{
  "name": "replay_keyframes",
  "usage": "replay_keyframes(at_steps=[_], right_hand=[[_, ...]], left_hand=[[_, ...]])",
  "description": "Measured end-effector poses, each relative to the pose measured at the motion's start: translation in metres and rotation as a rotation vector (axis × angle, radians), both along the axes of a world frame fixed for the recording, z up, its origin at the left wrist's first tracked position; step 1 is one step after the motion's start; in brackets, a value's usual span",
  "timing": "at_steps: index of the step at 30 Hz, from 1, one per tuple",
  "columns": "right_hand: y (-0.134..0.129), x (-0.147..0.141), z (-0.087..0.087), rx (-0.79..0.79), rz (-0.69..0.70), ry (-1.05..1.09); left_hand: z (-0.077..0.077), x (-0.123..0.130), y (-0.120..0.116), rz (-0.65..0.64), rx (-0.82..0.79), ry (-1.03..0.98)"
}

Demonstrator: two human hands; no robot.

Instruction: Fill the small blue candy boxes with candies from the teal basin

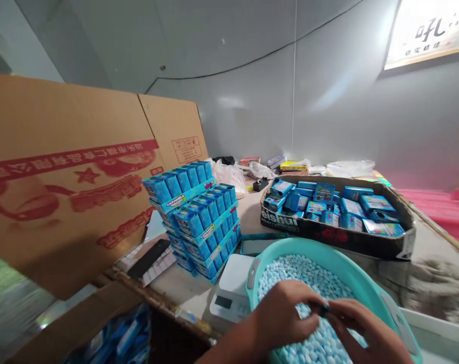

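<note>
My left hand point(288, 311) and my right hand point(369, 326) meet over a turquoise basin point(379, 285). Their fingertips pinch a small dark blue piece point(322, 310) between them; fingers hide most of it and I cannot make out its kind. Pale blue candies point(303, 275) cover the inside of the basin, just below both hands. A white digital scale point(229, 290) sits against the basin's left side, close to my left wrist.
Blue candy packs point(204, 227) rise in stacked trays left of the scale. Behind the basin, a black-sided carton point(328, 237) holds loose blue boxes. A large cardboard box point(62, 177) stands at left. Below the table edge, an open box holds blue packs point(125, 336). A dark phone-like slab point(149, 258) lies near the edge.
</note>
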State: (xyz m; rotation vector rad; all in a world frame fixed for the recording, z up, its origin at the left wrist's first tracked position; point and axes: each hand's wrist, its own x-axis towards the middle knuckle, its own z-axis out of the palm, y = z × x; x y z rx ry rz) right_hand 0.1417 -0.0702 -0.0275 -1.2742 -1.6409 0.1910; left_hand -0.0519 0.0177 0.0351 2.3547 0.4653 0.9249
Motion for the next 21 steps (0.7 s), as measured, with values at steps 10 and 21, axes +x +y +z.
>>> replay_keyframes(at_steps=[10, 21], right_hand=[[0.002, -0.027, -0.008, -0.129, 0.041, -0.028], [0.005, -0.029, -0.008, -0.338, 0.238, 0.078]], left_hand=[[0.196, -0.084, 0.232, 0.866, 0.144, 0.527], [0.209, -0.079, 0.321, 0.713, -0.074, 0.88]])
